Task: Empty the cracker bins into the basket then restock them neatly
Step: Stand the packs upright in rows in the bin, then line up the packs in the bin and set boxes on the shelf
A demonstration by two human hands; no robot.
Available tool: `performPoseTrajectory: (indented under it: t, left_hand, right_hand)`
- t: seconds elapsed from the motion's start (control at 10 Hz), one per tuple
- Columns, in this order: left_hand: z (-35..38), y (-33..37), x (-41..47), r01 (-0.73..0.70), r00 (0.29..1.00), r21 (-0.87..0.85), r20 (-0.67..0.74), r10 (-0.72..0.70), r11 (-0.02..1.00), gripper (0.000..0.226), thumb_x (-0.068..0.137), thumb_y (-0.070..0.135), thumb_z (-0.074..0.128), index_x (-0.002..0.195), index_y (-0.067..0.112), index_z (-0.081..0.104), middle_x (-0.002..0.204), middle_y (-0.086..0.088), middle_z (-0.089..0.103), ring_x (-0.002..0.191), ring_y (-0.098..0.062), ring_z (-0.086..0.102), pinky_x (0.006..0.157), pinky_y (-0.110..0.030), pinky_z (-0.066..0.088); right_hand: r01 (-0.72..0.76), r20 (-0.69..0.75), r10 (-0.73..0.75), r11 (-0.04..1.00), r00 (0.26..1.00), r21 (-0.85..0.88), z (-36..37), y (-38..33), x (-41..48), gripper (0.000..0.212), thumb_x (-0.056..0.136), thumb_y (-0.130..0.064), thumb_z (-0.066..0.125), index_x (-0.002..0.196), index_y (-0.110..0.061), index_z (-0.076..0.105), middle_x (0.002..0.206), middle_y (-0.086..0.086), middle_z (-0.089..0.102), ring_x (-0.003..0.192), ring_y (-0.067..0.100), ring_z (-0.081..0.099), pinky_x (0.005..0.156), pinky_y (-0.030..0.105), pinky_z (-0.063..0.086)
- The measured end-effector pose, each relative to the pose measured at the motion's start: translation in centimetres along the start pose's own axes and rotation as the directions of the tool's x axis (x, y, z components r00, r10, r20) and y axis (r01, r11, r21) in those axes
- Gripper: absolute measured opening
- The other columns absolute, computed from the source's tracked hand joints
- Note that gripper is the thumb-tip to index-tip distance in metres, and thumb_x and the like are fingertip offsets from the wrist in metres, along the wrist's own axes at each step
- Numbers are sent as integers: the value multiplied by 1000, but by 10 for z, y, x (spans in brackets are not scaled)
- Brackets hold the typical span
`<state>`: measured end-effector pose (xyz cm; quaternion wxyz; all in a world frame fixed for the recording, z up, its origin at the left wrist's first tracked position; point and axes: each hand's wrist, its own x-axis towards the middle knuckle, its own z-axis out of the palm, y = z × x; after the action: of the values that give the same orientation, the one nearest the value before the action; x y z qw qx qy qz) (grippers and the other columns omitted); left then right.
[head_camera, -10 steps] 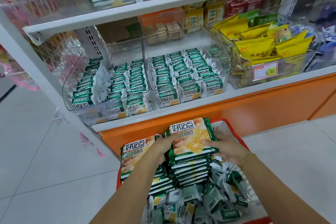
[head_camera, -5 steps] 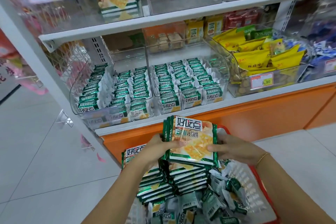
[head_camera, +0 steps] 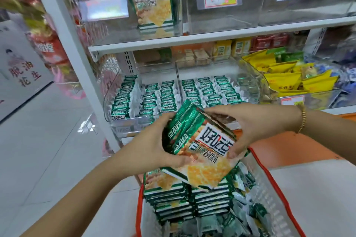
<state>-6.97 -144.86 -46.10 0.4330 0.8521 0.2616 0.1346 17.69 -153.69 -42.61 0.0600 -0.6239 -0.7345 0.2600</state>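
A small stack of green cracker packs [head_camera: 202, 152] is tilted in the air above the red-rimmed basket [head_camera: 269, 175]. My left hand [head_camera: 152, 146] grips its left side and my right hand [head_camera: 250, 123] grips its right side. Below, the basket holds more stacked cracker packs [head_camera: 173, 196] and loose small green packets [head_camera: 242, 215]. On the middle shelf, two clear bins [head_camera: 134, 119] hold neat rows of small green packets [head_camera: 210, 90]. One cracker pack [head_camera: 153, 5] stands upright in a clear bin [head_camera: 179, 23] on the upper shelf.
A clear bin of yellow snack bags [head_camera: 285, 79] sits to the right on the middle shelf. More clear bins [head_camera: 225, 19] with price tags line the upper shelf. A white shelf post [head_camera: 81, 59] stands at left, with tiled floor [head_camera: 48, 140] beside it.
Both hands have lifted the stack of cracker packs up out of the basket and tilted it. My view has risen toward the upper shelf.
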Motion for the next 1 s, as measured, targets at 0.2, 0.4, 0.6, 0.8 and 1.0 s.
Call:
performPoseTrajectory:
  t: [0.2, 0.4, 0.6, 0.8, 1.0]
  left_hand:
    - [-63, -38, 20, -59, 989, 185, -121, 82, 981, 109, 4, 87, 66, 98, 34, 56, 110, 17, 61, 101, -3, 60, 97, -25, 46]
    - [-93, 82, -12, -301, 831, 752, -94, 548, 587, 103, 52, 48, 81, 138, 42, 25, 125, 27, 38, 114, 12, 35, 96, -1, 25]
    - [-166, 112, 18, -264, 542, 864, -235, 807, 429, 94, 62, 17, 79, 143, 21, 32, 137, -9, 45, 126, -22, 40, 112, -28, 28]
    - [-213, 103, 70, -97, 425, 626, -677, 601, 774, 99, 68, 25, 83, 147, 10, 25, 146, -9, 34, 134, -12, 30, 111, -15, 19]
    - [-220, 71, 99, 175, 601, 443, -755, 261, 879, 84, 76, 45, 73, 142, 7, 38, 142, -15, 46, 128, -30, 45, 104, -40, 37]
  right_hand:
    - [144, -295, -181, 979, 938, -141, -7, -27, -12, 94, 63, -55, 78, 126, -54, 7, 137, -17, 26, 123, -6, 26, 97, -4, 18]
    - [275, -588, -371, 928, 719, -251, -42, -55, -3, 95, 65, -21, 86, 139, -28, 26, 130, -8, 44, 118, 6, 46, 96, 17, 38]
    - [193, -646, -651, 748, 399, -635, -135, -100, 29, 80, 71, -27, 75, 135, 1, 38, 129, 7, 44, 119, 22, 44, 106, 28, 35]
    - [-39, -621, -682, 660, 387, -750, -207, -126, 81, 79, 68, -26, 80, 133, -3, 41, 124, 14, 51, 109, 29, 50, 92, 46, 43]
    - [-114, -637, -548, 703, 542, -702, -252, -128, 136, 91, 64, -25, 84, 139, -9, 35, 130, 11, 45, 119, 25, 45, 100, 42, 39]
